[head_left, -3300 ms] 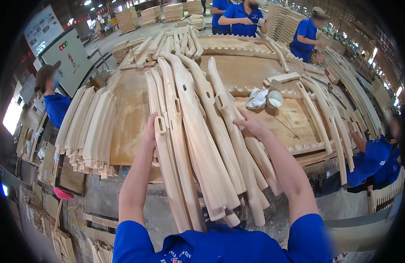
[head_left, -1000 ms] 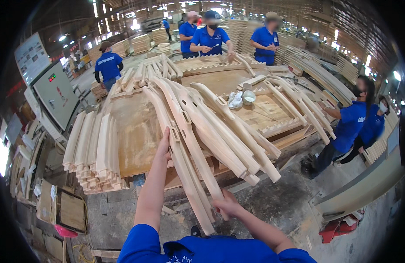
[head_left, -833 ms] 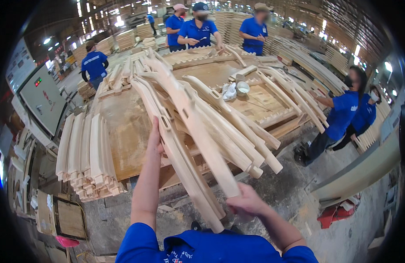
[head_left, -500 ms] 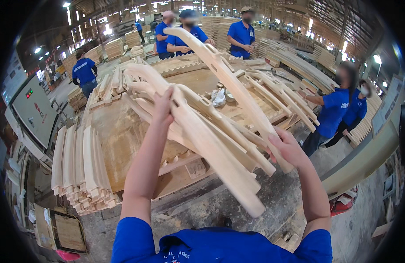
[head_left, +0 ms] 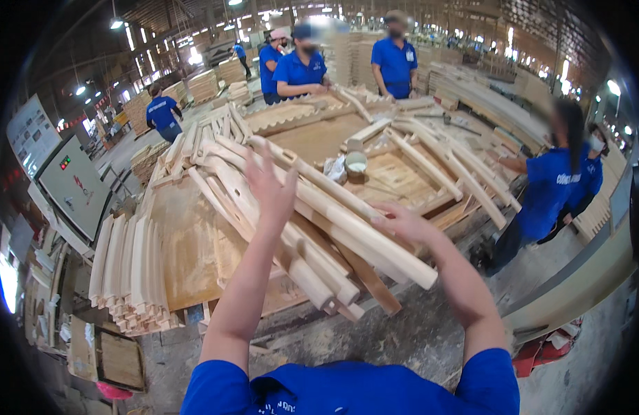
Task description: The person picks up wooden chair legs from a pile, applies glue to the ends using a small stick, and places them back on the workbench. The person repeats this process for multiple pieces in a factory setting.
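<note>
fingers [head_left: 269, 159] wide on the left hand [head_left: 272, 194], which is raised over the heap, gripping nothing; cannot tell whether the palm brushes the wood. right hand [head_left: 406, 225] lower and to the right, bent, fingertips at the edge of a slotted rail [head_left: 326, 183]; cannot tell how firmly it is held, or whether it is held at all.

slotted rail lies along the upper right flank of the heap. long axis diagonal: one end points away and to the left, just beside the left hand, its slot facing up near that end; from there it runs down and to the right toward the right hand. cannot tell which end below is its own.

heap of pale rails [head_left: 302, 266] under and between the hands, on the table. most share the same diagonal, near ends pointing toward the wearer's right and jutting past the near edge. one browner rail [head_left: 375, 283] sticks out between them, set a little steeper.

left of the heap, a bare stretch of tabletop [head_left: 184, 242], then a stack of shorter pieces [head_left: 129, 266], long axes roughly fore and aft, stepped ends toward the wearer. beyond the slotted rail: crumpled white wrap [head_left: 335, 168] just beside a cup [head_left: 356, 163]. farther right, curved rails [head_left: 478, 200] lean outward over the edge. co-worker in blue [head_left: 561, 173] stands near them.
</note>
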Motion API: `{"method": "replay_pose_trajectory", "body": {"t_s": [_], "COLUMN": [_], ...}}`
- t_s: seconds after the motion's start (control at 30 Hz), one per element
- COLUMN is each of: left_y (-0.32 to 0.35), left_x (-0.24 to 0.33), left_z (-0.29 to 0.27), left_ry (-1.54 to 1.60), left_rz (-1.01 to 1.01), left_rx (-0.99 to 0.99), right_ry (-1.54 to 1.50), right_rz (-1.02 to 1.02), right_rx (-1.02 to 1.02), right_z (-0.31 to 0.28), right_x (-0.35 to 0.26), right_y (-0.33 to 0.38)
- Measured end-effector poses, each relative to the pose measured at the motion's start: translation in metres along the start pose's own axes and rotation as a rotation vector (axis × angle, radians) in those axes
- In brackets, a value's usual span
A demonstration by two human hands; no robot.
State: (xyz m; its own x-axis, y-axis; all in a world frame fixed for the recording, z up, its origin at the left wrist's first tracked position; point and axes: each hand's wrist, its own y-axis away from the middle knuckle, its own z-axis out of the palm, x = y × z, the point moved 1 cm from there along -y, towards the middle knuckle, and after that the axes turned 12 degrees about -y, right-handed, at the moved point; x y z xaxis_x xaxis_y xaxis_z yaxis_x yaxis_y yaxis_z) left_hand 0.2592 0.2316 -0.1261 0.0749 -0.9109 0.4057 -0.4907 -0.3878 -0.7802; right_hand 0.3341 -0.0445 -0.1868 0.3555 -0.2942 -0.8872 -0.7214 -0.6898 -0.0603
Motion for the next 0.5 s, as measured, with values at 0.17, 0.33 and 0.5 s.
{"method": "replay_pose_trajectory", "body": {"t_s": [0.17,0.33,0.5], "left_y": [0.102,0.152,0.167], "left_x": [-0.037,-0.049,-0.013], "left_z": [-0.083,-0.076,-0.05], "left_ry": [0.434,1.098,1.18], "left_rz": [-0.395,-0.986,-0.951], "left_rx": [0.101,-0.207,-0.285], "right_ry": [-0.224,-0.575,-0.741], "right_rz": [0.095,0.192,0.493], "right_rx": [-0.412,-0.249,-0.309], "right_z": [0.037,0.049,0.04], "right_x": [0.011,0.03,0.029], "right_y": [-0.02,-0.02,-0.028]}}
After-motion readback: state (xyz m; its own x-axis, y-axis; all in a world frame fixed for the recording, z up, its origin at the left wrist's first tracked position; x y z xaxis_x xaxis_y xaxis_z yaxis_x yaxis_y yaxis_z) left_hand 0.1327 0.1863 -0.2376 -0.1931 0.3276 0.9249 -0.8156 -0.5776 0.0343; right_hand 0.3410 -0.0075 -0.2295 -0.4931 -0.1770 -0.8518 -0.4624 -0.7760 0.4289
